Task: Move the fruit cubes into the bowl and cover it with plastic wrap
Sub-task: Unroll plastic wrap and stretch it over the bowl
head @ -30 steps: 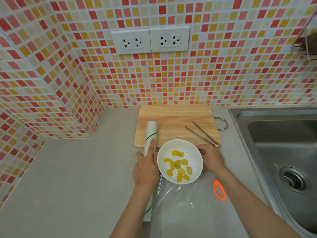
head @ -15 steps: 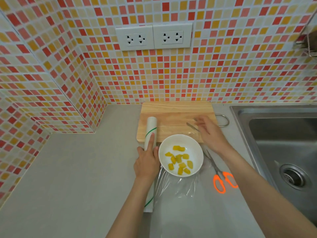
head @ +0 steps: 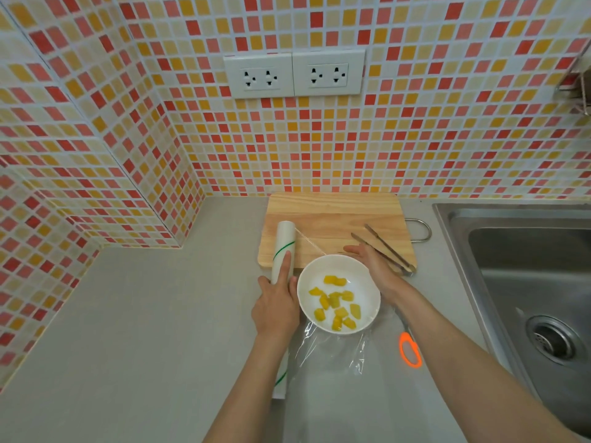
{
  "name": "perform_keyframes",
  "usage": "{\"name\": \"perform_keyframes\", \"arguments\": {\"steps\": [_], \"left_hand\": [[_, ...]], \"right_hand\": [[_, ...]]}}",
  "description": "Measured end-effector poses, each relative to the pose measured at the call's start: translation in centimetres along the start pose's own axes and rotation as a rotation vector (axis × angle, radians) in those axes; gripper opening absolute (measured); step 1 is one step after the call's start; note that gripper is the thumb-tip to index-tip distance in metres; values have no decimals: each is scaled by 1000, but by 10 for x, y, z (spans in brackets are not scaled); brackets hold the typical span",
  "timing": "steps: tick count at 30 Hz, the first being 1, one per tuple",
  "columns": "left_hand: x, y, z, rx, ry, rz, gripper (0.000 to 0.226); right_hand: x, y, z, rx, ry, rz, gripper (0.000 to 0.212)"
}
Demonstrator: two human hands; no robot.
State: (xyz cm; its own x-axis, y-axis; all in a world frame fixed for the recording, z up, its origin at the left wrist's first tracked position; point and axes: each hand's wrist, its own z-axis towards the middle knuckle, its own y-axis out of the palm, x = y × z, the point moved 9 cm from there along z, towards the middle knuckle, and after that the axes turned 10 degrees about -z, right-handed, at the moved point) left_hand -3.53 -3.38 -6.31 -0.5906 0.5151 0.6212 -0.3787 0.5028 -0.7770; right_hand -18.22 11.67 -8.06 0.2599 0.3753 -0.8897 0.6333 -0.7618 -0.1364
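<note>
Left hand [head: 276, 306]: bare, no glove, ring or watch in sight.
Right hand [head: 372, 266]: bare likewise, nails short and unpainted.
Forearms: both uncovered from wrist to the lower picture edge.
Sleeves: none visible on either arm.
Markings: none to be made out.

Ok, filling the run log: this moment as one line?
fruit cubes in bowl | left hand holds wrap roll | right hand open beside bowl | uncovered

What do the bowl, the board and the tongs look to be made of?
Bowl: probably glazed ceramic, plain white with a soft sheen. Board: pale wood with visible grain, matte. Tongs: likely metal, thin, grey and reflective.
</note>
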Motion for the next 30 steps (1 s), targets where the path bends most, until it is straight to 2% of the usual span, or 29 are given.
{"name": "perform_keyframes", "arguments": {"steps": [3,6,9,13,15,19,24,30], "left_hand": [[-1,0,-1,3,-6,0,49],[-2,-2,-2,8,-12,-3,49],[-1,-2,-3,-3,-12,-20,49],[-1,-3,-3,4,-9,-22,49],[-1,-3,-4,9,-8,-18,49],[2,-2,-3,16,-12,-13,49],[2,-2,-5,24,-29,9,49],[1,-3,-3,25,-22,-8,49]], "right_hand": [[11,0,-4,-3,40,237,67],[23,-6,-11,114,32,450,68],[27,-21,-20,350,-6,485,64],[17,-63,-56,766,-168,443,47],[17,-63,-82,854,-245,415,46],[24,-8,-98,746,-266,445,60],[50,19,-83,692,-57,598,73],[48,18,-83,575,-68,448,88]]}}
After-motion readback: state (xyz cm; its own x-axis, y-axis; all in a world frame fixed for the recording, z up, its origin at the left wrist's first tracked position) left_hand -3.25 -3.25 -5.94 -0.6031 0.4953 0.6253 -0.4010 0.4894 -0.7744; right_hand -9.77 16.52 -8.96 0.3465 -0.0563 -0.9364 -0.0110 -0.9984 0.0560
